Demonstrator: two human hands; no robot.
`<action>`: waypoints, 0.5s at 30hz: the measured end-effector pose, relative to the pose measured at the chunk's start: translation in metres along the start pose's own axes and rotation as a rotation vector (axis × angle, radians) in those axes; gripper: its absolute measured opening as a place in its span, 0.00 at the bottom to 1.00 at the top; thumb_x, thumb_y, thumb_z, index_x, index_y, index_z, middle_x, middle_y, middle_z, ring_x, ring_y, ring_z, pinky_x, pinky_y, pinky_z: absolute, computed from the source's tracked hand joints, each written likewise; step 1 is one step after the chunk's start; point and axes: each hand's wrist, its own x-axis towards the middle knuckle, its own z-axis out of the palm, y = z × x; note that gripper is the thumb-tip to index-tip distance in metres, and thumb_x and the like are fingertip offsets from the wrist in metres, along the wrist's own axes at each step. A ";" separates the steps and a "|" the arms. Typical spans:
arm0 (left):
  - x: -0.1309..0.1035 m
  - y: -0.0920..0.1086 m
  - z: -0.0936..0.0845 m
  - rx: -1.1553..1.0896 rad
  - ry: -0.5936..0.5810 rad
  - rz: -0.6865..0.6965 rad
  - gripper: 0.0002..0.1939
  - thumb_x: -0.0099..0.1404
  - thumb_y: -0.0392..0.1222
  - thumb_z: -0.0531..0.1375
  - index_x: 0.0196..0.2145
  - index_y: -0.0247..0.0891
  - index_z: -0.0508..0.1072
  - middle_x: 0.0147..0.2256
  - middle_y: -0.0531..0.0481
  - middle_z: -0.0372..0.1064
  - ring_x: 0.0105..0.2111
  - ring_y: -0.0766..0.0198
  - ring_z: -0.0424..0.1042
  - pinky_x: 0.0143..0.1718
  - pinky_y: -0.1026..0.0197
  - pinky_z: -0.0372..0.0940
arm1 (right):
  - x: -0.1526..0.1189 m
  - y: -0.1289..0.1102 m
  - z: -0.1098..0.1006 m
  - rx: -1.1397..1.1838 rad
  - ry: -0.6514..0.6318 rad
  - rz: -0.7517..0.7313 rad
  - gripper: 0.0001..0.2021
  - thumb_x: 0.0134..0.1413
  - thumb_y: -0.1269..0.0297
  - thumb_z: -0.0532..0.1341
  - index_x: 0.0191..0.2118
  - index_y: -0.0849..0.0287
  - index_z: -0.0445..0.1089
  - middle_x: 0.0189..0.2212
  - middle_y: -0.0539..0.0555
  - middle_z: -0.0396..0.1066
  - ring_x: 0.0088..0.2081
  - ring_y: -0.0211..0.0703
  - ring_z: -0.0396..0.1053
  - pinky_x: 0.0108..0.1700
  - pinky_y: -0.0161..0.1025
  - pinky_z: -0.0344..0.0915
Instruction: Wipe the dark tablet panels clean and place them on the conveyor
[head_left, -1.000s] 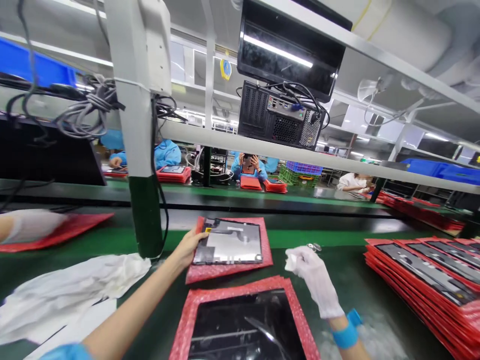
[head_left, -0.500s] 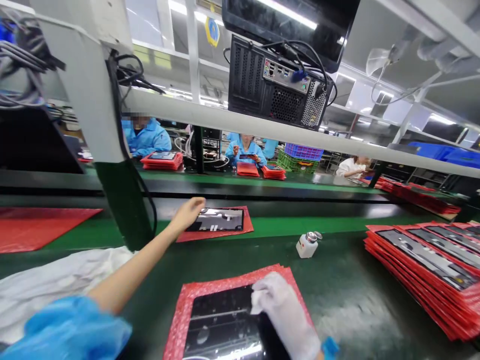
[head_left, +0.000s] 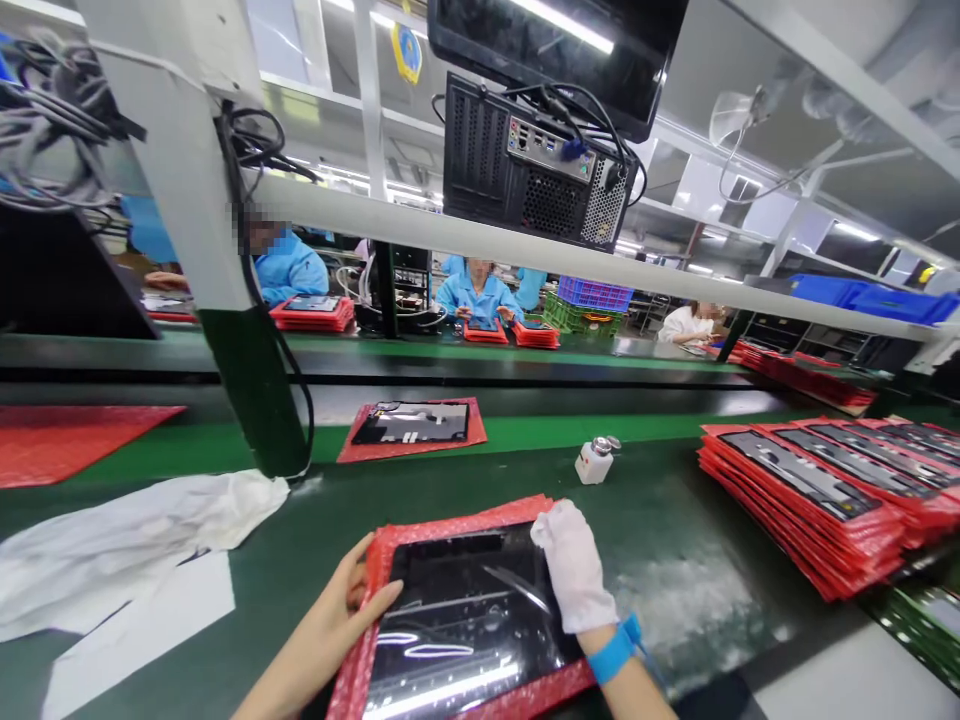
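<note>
A dark glossy screen panel (head_left: 469, 610) lies on red bubble-wrap sheets (head_left: 352, 665) in front of me. My bare left hand (head_left: 356, 605) grips the left edge, its thumb on top beside the panel and its fingers under the wrap. Over the panel's upper right edge rests my right hand (head_left: 576, 565), in a white glove with a blue strap (head_left: 615, 650) at the wrist. Its fingers are curled together; whatever they hold, if anything, is hidden. Light reflections streak the glass.
A white pump bottle (head_left: 595, 460) stands behind the panel. Farther back, another device (head_left: 412, 423) lies on red wrap. Stacks of wrapped panels (head_left: 802, 510) rise at the right. White cloth (head_left: 142, 520) and a card (head_left: 150, 630) lie left, near a post (head_left: 259, 400). Co-workers sit opposite.
My left hand has come back from the device on the far strip to the near panel's left edge, gripping it. My right hand has shifted slightly right along the panel.
</note>
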 end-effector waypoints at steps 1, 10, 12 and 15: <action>0.000 0.002 0.002 -0.039 -0.002 -0.033 0.55 0.47 0.64 0.67 0.65 0.36 0.53 0.48 0.38 0.77 0.48 0.47 0.76 0.51 0.53 0.69 | -0.007 -0.010 0.003 -0.014 -0.012 -0.019 0.07 0.65 0.66 0.56 0.42 0.59 0.70 0.38 0.53 0.71 0.36 0.39 0.69 0.40 0.39 0.68; 0.005 -0.006 -0.003 -0.098 0.051 -0.122 0.55 0.40 0.61 0.72 0.62 0.41 0.60 0.42 0.38 0.80 0.44 0.43 0.78 0.47 0.49 0.73 | -0.069 -0.057 0.019 -0.153 -0.077 -0.005 0.11 0.64 0.60 0.59 0.47 0.58 0.69 0.44 0.54 0.71 0.40 0.40 0.71 0.42 0.42 0.72; 0.008 -0.008 -0.004 -0.103 0.038 -0.126 0.54 0.40 0.61 0.72 0.62 0.41 0.61 0.42 0.38 0.80 0.44 0.43 0.78 0.46 0.49 0.73 | -0.082 -0.028 0.007 -0.205 -0.048 0.065 0.06 0.64 0.68 0.58 0.43 0.58 0.71 0.39 0.54 0.72 0.38 0.40 0.71 0.40 0.41 0.71; 0.010 -0.010 -0.002 -0.101 0.076 -0.124 0.55 0.39 0.62 0.72 0.62 0.41 0.60 0.42 0.39 0.80 0.44 0.42 0.78 0.46 0.49 0.73 | -0.099 -0.009 0.008 -0.326 0.036 0.196 0.16 0.56 0.83 0.51 0.39 0.59 0.71 0.34 0.58 0.72 0.36 0.48 0.70 0.37 0.46 0.70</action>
